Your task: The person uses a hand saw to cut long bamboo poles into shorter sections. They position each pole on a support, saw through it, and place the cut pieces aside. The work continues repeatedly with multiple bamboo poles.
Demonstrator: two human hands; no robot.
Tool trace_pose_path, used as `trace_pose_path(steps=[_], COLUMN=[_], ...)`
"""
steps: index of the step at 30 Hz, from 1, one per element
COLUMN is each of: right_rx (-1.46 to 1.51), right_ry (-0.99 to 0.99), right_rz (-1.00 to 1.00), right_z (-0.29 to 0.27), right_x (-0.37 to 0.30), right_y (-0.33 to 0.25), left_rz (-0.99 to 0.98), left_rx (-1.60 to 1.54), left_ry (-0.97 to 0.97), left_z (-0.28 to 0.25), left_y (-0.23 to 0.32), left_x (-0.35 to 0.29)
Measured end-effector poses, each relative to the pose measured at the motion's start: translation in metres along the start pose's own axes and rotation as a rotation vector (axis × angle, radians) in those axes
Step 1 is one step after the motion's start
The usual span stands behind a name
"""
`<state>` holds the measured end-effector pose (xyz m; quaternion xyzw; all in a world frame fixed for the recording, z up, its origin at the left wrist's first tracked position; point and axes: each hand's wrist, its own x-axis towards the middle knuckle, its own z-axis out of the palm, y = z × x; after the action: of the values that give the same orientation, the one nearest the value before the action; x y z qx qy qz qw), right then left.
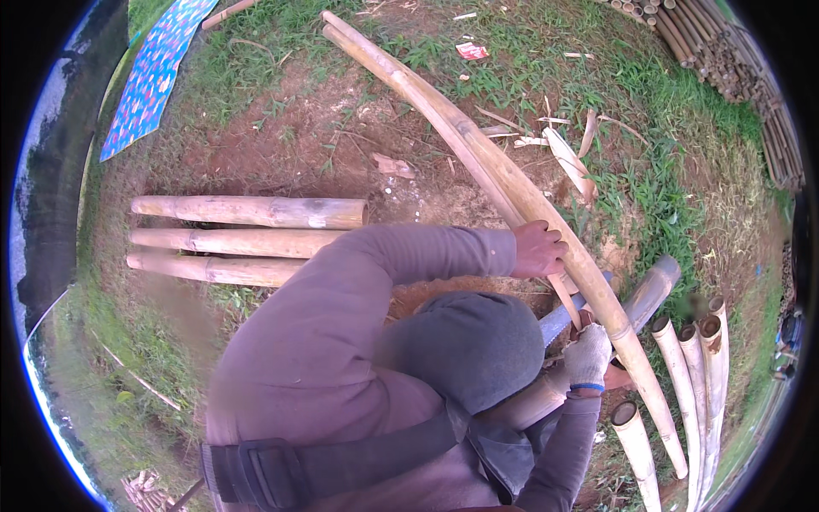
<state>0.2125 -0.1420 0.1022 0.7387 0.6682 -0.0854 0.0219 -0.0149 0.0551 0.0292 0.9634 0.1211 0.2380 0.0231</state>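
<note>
A long pale bamboo pole point(486, 154) slants from the far middle down to the near right. Along its left side runs a narrower split bamboo strip point(456, 141). My bare left hand point(539, 249) is closed over both, its fingers curled on top. Lower down, my right hand point(589, 357), in a whitish glove with bare fingertips, is closed around the strip's near end, close beside the pole; part of the grip is hidden. Beneath the pole lies a bluish-grey flat piece point(554, 322), perhaps a saw blade. A thick greyish bamboo log point(653, 292) passes under the pole.
Three bamboo lengths point(247, 212) lie at the left. Several hollow bamboo pieces point(682, 358) lie at the near right. Split scraps point(567, 162) litter the grass and soil. A patterned blue sheet point(158, 77) lies far left; a bamboo stack point(725, 68) is far right.
</note>
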Motion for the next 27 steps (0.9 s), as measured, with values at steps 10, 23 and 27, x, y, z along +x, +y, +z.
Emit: trace_pose_path(steps=[10,23,27], right_rx=[0.16,0.018,0.029], right_ry=[0.159,0.257,0.16], right_rz=[-0.034,0.08,0.23], right_z=[-0.014,0.004,0.013], right_x=[0.007,0.033,0.046], right_y=[0.001,0.063,0.078], left_rz=[-0.027,-0.129,-0.156], left_rx=[-0.087,-0.283,-0.261], left_ry=[0.036,-0.083,-0.148], left_z=[0.025,0.029,0.062], left_y=[0.003,0.002,-0.004], left_x=[0.009,0.053,0.073])
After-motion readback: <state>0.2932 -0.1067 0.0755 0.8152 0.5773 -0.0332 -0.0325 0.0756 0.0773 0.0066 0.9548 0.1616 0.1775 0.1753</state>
